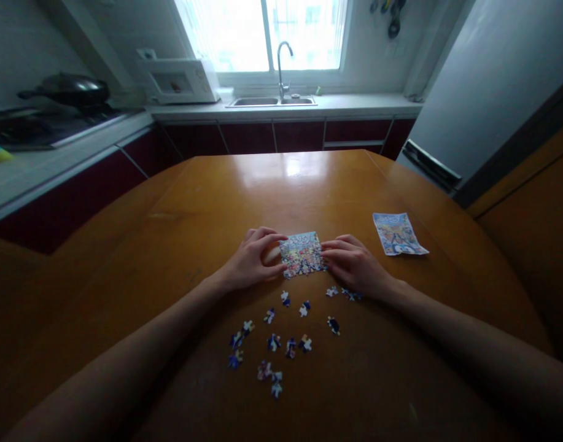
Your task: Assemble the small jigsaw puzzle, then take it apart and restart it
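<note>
Kitchen, window (304, 37) and sink (256, 102) at top centre; brown wooden table (207, 209) fills most of the frame. Partly assembled puzzle (302, 253) lies on it, just below frame centre. Left hand (250, 261): thumb and forefinger spread, tips at puzzle's left edge. Right hand (357, 264): fingertips at right edge, thumb hidden, can't tell if pinching. Loose pieces (274, 342) scattered lower centre; printed sheet (398, 234) right of centre.

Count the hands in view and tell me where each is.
2: the left hand at the left edge of the partly assembled puzzle, the right hand at its right edge.
</note>
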Available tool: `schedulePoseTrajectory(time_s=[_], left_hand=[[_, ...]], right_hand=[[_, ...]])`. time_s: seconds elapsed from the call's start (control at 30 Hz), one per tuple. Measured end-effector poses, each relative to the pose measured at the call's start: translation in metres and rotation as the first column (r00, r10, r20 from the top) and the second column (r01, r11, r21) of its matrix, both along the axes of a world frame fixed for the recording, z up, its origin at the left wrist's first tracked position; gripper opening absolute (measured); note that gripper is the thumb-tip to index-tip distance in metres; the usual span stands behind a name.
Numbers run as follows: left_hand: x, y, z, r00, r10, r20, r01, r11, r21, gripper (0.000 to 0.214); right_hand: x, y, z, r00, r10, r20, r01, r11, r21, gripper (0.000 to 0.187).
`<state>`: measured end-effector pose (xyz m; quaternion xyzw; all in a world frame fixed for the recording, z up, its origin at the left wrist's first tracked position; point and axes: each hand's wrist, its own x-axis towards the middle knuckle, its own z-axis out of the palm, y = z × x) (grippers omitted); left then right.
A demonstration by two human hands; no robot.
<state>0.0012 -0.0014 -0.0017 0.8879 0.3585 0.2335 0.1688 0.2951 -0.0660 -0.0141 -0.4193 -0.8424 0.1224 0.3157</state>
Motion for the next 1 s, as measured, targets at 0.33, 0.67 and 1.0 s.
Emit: schedulePoseTrajectory(time_s=[0.33, 0.67, 1.0], left_hand=[[-0.005, 0.009, -0.008, 0.999, -0.031, -0.005, 0.031, 0.997, -0.072, 0.052], [0.000, 0.008, -0.009, 0.999, -0.033, -0.004, 0.033, 0.999, -0.022, 0.045], [0.008, 0.005, -0.006, 0.996, -0.079, -0.028, 0.080, 0.996, 0.047, 0.040]], right_hand=[[0.000, 0.001, -0.005, 0.999, 0.025, 0.030, -0.026, 1.000, 0.018, 0.021], [0.002, 0.002, -0.002, 0.999, -0.025, 0.036, 0.024, 0.999, 0.020, 0.019], [0.008, 0.005, -0.001, 0.999, -0.036, 0.031, 0.036, 0.999, 0.009, 0.016]])
